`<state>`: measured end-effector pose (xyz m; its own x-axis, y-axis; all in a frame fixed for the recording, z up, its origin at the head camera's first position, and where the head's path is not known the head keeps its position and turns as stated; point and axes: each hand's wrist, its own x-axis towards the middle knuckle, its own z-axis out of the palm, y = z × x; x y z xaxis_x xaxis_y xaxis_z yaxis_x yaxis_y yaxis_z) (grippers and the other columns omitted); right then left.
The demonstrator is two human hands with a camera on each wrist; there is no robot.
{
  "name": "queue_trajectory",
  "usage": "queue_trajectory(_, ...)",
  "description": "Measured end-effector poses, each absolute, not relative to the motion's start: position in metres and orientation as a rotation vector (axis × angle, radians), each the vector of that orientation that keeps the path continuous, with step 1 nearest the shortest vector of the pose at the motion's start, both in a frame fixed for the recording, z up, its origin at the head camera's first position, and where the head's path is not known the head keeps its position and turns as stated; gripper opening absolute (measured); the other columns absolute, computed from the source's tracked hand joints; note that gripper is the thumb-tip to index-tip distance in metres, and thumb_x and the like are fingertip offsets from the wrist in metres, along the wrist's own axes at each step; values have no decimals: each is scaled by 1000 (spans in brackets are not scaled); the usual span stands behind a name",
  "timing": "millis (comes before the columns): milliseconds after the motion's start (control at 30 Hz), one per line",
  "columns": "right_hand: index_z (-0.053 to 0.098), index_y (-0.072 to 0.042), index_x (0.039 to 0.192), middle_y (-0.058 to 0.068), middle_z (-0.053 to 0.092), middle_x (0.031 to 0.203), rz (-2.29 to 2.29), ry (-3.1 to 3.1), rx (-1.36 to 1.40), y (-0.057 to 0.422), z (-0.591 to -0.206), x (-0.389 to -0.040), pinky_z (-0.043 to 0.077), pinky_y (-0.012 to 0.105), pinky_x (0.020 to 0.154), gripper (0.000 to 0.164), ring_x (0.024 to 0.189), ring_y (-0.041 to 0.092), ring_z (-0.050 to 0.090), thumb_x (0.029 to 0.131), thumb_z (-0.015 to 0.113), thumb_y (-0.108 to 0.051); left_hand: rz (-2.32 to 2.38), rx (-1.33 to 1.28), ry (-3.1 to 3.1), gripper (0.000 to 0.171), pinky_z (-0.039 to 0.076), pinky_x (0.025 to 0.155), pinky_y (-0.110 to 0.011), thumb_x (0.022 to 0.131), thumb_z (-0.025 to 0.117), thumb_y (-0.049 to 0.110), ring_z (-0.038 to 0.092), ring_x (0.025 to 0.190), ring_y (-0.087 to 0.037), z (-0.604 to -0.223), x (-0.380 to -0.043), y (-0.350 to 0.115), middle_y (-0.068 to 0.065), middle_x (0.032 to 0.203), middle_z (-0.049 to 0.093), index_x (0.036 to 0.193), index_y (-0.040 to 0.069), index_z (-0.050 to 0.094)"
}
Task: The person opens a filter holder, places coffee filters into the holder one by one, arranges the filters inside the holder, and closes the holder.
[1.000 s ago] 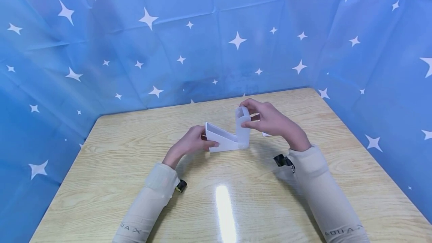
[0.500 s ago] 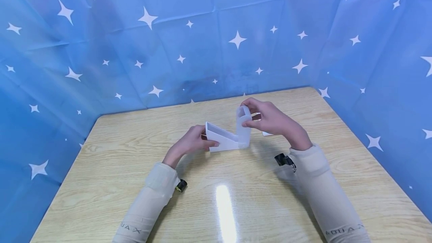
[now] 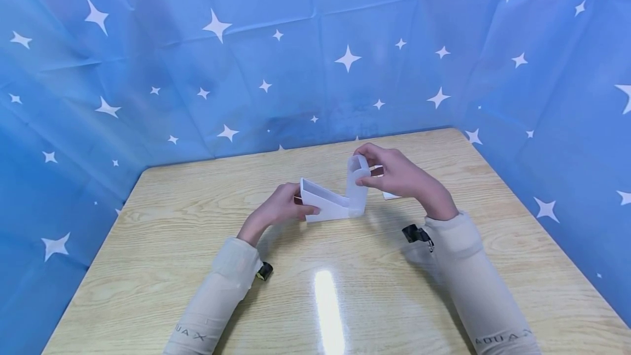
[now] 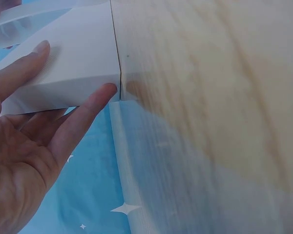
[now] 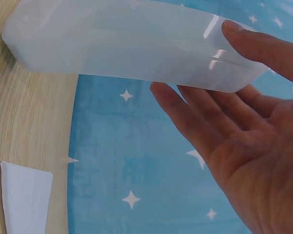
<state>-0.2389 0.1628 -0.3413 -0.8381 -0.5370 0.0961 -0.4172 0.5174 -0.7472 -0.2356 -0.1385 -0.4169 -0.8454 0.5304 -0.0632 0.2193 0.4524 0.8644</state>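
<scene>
A white wedge-shaped box (image 3: 325,207) rests on the table with its hollow side up. My left hand (image 3: 283,205) grips its tall left end; in the left wrist view the thumb lies on the box's white side (image 4: 78,53) and the fingers reach under its end. At the box's narrow right end stands a translucent plastic cover (image 3: 357,193), nearly upright and joined or touching there; I cannot tell which. My right hand (image 3: 391,172) pinches the cover's upper end. In the right wrist view the thumb lies on one side of the translucent cover (image 5: 127,46), fingers on the other.
A small flat white piece (image 3: 391,196) lies on the wooden table (image 3: 197,267), behind and under my right hand and partly hidden by it. A blue curtain (image 3: 305,59) with white stars hangs behind the table and along its sides.
My right hand has shifted slightly to the right, and the top of the translucent cover has tilted that way with it. The left hand and the white box stay in place.
</scene>
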Motion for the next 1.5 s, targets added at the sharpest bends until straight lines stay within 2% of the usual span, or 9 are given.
queue_trajectory(233, 55, -4, 133, 14, 65, 125, -1219, 2602, -831, 165, -340, -239, 59, 49, 101, 42, 118, 31, 68, 96, 74, -10, 1353, 641, 2378, 39, 63, 72, -55, 92, 79, 14, 72, 76, -39, -416, -235, -138, -19, 112, 75, 128, 4, 67)
queue_trajectory(533, 56, -2, 134, 15, 66, 124, -1227, 2590, -842, 168, -338, -239, 60, 47, 99, 42, 116, 30, 67, 96, 73, -9, 1369, 626, 2371, 39, 63, 73, -55, 92, 79, 13, 71, 75, -23, -416, -235, -138, -19, 114, 75, 128, 4, 67)
queue_trajectory(800, 54, -2, 135, 16, 65, 126, -1215, 2588, -834, 171, -338, -239, 60, 47, 99, 43, 118, 32, 67, 96, 72, -9, 1358, 623, 2378, 39, 64, 72, -52, 92, 79, 14, 72, 77, -29, -416, -234, -138, -18, 113, 74, 128, 4, 67)
queue_trajectory(1067, 56, -3, 132, 15, 67, 123, -1232, 2581, -825, 175, -340, -240, 61, 46, 97, 41, 116, 29, 67, 95, 73, -8, 1343, 637, 2385, 40, 64, 71, -50, 92, 79, 16, 72, 77, -25, -418, -234, -140, -18, 114, 74, 129, 5, 67)
queue_trajectory(1333, 55, -3, 134, 15, 65, 126, -1212, 2581, -796, 178, -338, -240, 60, 46, 97, 41, 117, 31, 66, 96, 72, -8, 1349, 634, 2384, 39, 63, 71, -51, 92, 79, 16, 72, 76, -28, -416, -233, -139, -17, 112, 75, 128, 5, 67)
queue_trajectory(1500, 55, -4, 132, 15, 65, 125, -1207, 2582, -788, 181, -340, -241, 61, 45, 97, 40, 117, 31, 66, 96, 72, -6, 1349, 639, 2384, 40, 64, 71, -50, 92, 80, 16, 72, 75, -24, -417, -234, -138, -17, 112, 75, 128, 5, 68)
